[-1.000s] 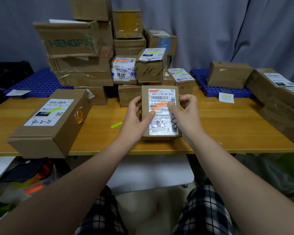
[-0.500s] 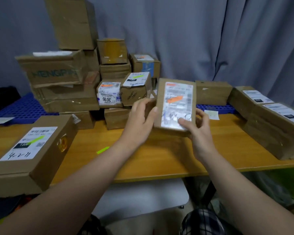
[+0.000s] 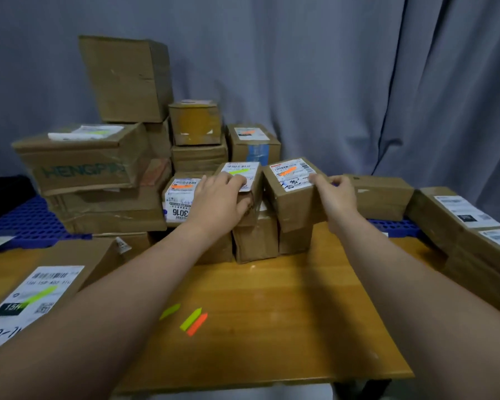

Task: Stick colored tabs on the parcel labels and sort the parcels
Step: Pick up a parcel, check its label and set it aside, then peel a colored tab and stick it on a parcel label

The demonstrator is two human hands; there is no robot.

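Parcel (image 3: pixel 293 203) at the right end of the stacked boxes, back of the table (image 3: pixel 286 350), label (image 3: pixel 293 174) facing up. Orange tab (image 3: pixel 287 170) stuck across the label's upper part. Right hand (image 3: pixel 335 197) clamped on the parcel: thumb on the label's right corner, fingers curled round the right side. Parcel sits over a lower box (image 3: pixel 295 241); cannot tell whether its weight is on that box or in the hand.

Left hand (image 3: pixel 220 197) on the green-tab parcel (image 3: pixel 238 170) just to the left. Fingers bent over its top, thumb on the front face, gripping. The two parcels are side by side, touching or nearly so. Left of them, the 3016 parcel (image 3: pixel 179 200), orange-tabbed.

Loose tabs (image 3: pixel 191 319) on the table between the forearms: two green, one orange, the orange touching one green. Large box (image 3: pixel 78 252) near left, its label with a green tab. Lettered box (image 3: pixel 81 168) in the back stack, green print on its side. Blue pallet (image 3: pixel 26 223) behind the table at left. More boxes (image 3: pixel 456 215) at right. Grey curtain (image 3: pixel 300 67) behind all.
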